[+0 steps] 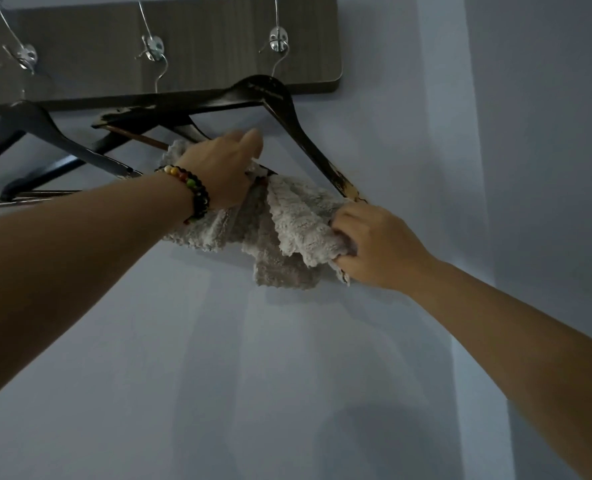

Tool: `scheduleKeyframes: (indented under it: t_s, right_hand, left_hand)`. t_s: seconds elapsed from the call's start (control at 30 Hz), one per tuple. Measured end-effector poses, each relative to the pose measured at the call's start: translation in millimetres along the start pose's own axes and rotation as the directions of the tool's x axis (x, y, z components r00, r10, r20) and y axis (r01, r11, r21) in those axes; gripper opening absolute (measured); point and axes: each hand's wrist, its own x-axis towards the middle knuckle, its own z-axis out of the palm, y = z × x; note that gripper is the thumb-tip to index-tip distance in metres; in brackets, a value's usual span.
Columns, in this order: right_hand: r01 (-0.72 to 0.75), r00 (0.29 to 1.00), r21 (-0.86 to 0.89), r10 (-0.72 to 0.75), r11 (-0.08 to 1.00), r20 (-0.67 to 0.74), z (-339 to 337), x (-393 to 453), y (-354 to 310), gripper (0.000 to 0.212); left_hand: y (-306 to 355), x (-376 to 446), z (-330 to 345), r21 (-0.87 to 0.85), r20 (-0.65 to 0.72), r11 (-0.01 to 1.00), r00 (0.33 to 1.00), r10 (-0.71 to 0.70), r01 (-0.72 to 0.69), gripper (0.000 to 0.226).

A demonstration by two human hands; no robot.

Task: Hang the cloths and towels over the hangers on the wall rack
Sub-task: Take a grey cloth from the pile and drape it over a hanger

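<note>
My left hand (pixel 223 168) covers the hanger's bar (pixel 138 137) midway. I can't see its fingertips. The left hangers (pixel 27 133) run off frame.

Nothing readable here, honestly. There's some faint lettering on the hanger (pixel 270 90) neck, upper middle, but it's way too blurry.

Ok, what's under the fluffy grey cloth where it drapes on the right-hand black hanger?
The fluffy grey cloth lies over the black wooden hanger's lower bar; the bar there is covered. The left hand and right hand grip the cloth.
</note>
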Motion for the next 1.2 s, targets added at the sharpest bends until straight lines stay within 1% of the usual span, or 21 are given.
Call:
scheduleKeyframes:
  t_s: [0.1, 0.17, 0.2, 0.27, 0.3, 0.33, 0.4, 0.43, 0.5, 0.57, 0.63, 0.7, 0.73, 0.83, 0.87, 0.93, 1.0, 1.03, 1.1, 1.17, 1.2]
  right_hand:
    - [-0.059, 0.998, 0.030, 0.058, 0.998, 0.037, 5, 1, -3, 0.043]
    - [-0.075, 0.997, 0.028, 0.074, 0.997, 0.037, 10, 1, -6, 0.043]
    - [-0.076, 0.997, 0.015, 0.076, 0.997, 0.025, 13, 2, -8, 0.044]
    - [-0.076, 0.996, -0.017, 0.075, 0.997, -0.043, 17, 5, -10, 0.041]
    - [-0.083, 0.992, -0.006, 0.082, 0.997, -0.097, 17, 8, -11, 0.037]
    - [-0.101, 0.982, 0.031, 0.105, 0.994, -0.158, 16, 10, -12, 0.031]
    - [-0.162, 0.941, 0.151, 0.199, 0.975, -0.273, 11, 17, -10, 0.018]
    - [-0.193, 0.914, 0.215, 0.255, 0.957, -0.315, 8, 21, -7, 0.015]
    - [-0.231, 0.863, 0.287, 0.332, 0.930, -0.382, 2, 27, 0, 0.014]
    - [-0.265, 0.823, 0.279, 0.367, 0.923, -0.433, -4, 34, 8, 0.014]
    - [-0.284, 0.808, 0.256, 0.375, 0.924, -0.454, -10, 39, 15, 0.015]
    - [-0.282, 0.818, 0.218, 0.352, 0.935, -0.454, -14, 42, 19, 0.017]
    - [-0.280, 0.825, 0.197, 0.340, 0.940, -0.451, -16, 42, 20, 0.018]
    - [-0.284, 0.839, 0.152, 0.322, 0.947, -0.440, -22, 43, 24, 0.019]
    - [-0.284, 0.847, 0.146, 0.319, 0.948, -0.426, -23, 43, 25, 0.021]
    - [-0.271, 0.889, 0.147, 0.306, 0.951, -0.342, -26, 43, 27, 0.030]
    - [-0.241, 0.941, 0.114, 0.260, 0.964, -0.214, -26, 42, 30, 0.045]
    - [-0.218, 0.957, 0.082, 0.230, 0.972, -0.178, -26, 41, 30, 0.048]
    - [-0.194, 0.959, 0.034, 0.197, 0.980, -0.205, -26, 40, 30, 0.044]
    - [-0.177, 0.943, -0.005, 0.168, 0.984, -0.288, -28, 42, 30, 0.036]
    - [-0.158, 0.938, -0.040, 0.138, 0.987, -0.319, -31, 44, 29, 0.032]
  left_hand:
    - [0, -4, 8, -0.007, 0.011, 0.994, 0.994, 0.113, -0.113, 0.019]
    - [0, -7, 15, -0.014, 0.085, 0.991, 0.988, 0.131, -0.130, 0.018]
    - [2, -8, 19, -0.024, 0.133, 0.994, 0.985, 0.113, -0.110, 0.019]
    - [7, -9, 26, -0.052, 0.206, 0.998, 0.977, 0.052, -0.042, 0.023]
    - [12, -8, 29, -0.073, 0.229, 0.997, 0.973, 0.026, -0.010, 0.025]
    - [17, -7, 32, -0.094, 0.248, 0.995, 0.969, 0.006, 0.018, 0.029]
    - [29, -4, 39, -0.107, 0.277, 0.993, 0.961, -0.022, 0.053, 0.034]
    - [35, -3, 43, -0.100, 0.269, 0.993, 0.963, -0.031, 0.060, 0.034]
    - [45, 3, 51, -0.080, 0.185, 0.995, 0.982, -0.038, 0.054, 0.035]
    - [53, 9, 56, -0.101, 0.088, 0.993, 0.995, -0.050, 0.059, 0.038]
    - [59, 17, 59, -0.178, 0.073, 0.976, 0.991, -0.110, 0.122, 0.041]
    - [65, 23, 59, -0.245, 0.100, 0.950, 0.980, -0.173, 0.192, 0.040]
    - [67, 25, 59, -0.267, 0.102, 0.939, 0.976, -0.195, 0.215, 0.036]
    - [68, 31, 58, -0.373, 0.065, 0.889, 0.964, -0.259, 0.264, 0.014]
    - [66, 32, 57, -0.412, 0.050, 0.870, 0.960, -0.276, 0.272, 0.012]
    - [63, 34, 54, -0.465, 0.039, 0.839, 0.953, -0.301, 0.284, 0.009]
    - [60, 34, 50, -0.472, 0.032, 0.839, 0.956, -0.290, 0.271, 0.003]
    - [60, 33, 49, -0.474, 0.031, 0.841, 0.960, -0.279, 0.260, 0.003]
    - [59, 30, 46, -0.493, 0.022, 0.835, 0.963, -0.268, 0.244, 0.011]
    - [60, 31, 43, -0.531, 0.018, 0.817, 0.966, -0.257, 0.227, 0.022]
    - [60, 32, 43, -0.546, 0.016, 0.810, 0.969, -0.246, 0.215, 0.022]
